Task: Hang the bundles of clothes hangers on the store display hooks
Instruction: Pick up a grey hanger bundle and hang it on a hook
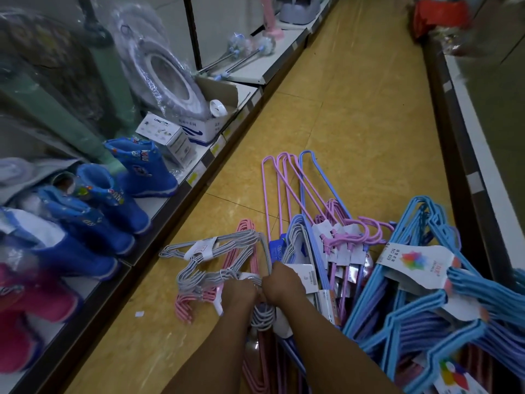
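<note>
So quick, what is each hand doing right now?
Left hand: gripping the grey hanger bundle.
Right hand: gripping the same grey bundle, close beside the left.

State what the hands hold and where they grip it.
Both the left hand and right hand grip the grey hanger bundle near its hooks, on the floor.

Head camera, looking steeply down aisle floor (355, 115), close above hands.
</note>
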Motion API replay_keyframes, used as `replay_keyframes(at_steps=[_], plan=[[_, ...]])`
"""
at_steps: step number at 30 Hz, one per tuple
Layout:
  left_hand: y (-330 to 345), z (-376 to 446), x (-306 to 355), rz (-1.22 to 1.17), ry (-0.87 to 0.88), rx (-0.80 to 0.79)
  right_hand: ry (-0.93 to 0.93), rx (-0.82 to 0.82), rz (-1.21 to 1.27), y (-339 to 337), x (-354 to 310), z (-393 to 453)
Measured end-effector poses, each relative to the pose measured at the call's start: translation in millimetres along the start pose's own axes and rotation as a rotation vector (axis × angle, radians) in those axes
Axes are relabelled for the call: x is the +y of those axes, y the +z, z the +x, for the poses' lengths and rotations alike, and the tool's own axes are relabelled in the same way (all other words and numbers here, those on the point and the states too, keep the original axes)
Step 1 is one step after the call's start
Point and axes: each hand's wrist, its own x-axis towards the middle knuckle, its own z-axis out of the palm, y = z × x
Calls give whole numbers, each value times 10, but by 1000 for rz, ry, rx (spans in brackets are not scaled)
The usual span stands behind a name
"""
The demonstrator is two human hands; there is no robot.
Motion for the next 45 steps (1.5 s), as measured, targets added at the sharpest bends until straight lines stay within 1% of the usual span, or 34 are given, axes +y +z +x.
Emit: replay_keyframes(at_steps=[2, 5, 7, 8, 10, 12, 14, 16, 18, 20, 23, 26, 29, 31, 35, 39, 41, 43, 45], plan=[[-47, -146, 61, 62, 27, -21, 27, 25, 14, -126, 25, -195], [-128, -454, 148, 46, 54, -50, 65, 63, 25, -361, 29, -517], [-268, -759, 265, 79, 90, -92, 75, 68, 21, -572, -40, -752], [-348, -921, 329, 110, 95, -115, 68, 100, -3, -693, -99, -882], [-484, -1196, 425, 148, 86, -139, 47, 200, -131, -935, -242, -1142], [-618, -1423, 472, 174, 87, -152, 3, 239, -315, -1183, -389, -1382], [-751, -1665, 510, 231, 156, -220, -68, 232, -472, -1411, -501, -1604], [-861, -1912, 528, 226, 239, -284, -119, 219, -579, -1619, -568, -1808], [-1019, -2204, 611, 204, 308, -333, -137, 180, -680, -1843, -629, -2031], [-1196, -2484, 706, 273, 392, -342, -132, 152, -738, -2041, -692, -2251], [-1507, -2901, 902, 415, 526, -307, -119, 136, -620, -2372, -846, -2563], [-1815, -3303, 1100, 552, 612, -253, -92, 127, -514, -2701, -1099, -2873], [-2152, -3722, 1351, 625, 728, -219, -75, 113, -444, -3025, -1372, -3199], [-2384, -4001, 1540, 651, 792, -212, -55, 118, -345, -3214, -1539, -3374], [-2870, -4520, 1932, 819, 964, -110, -55, 213, -184, -3640, -1955, -3767], [-3296, -4948, 2262, 941, 1077, -21, -59, 279, 112, -4065, -2450, -4114], [-3439, -5102, 2377, 938, 1103, 10, -76, 363, 160, -4223, -2621, -4228], [-3547, -5291, 2483, 860, 1120, 25, -113, 440, 157, -4354, -2727, -4363], [-3613, -5467, 2603, 732, 1111, 38, -149, 491, 168, -4465, -2800, -4484]])
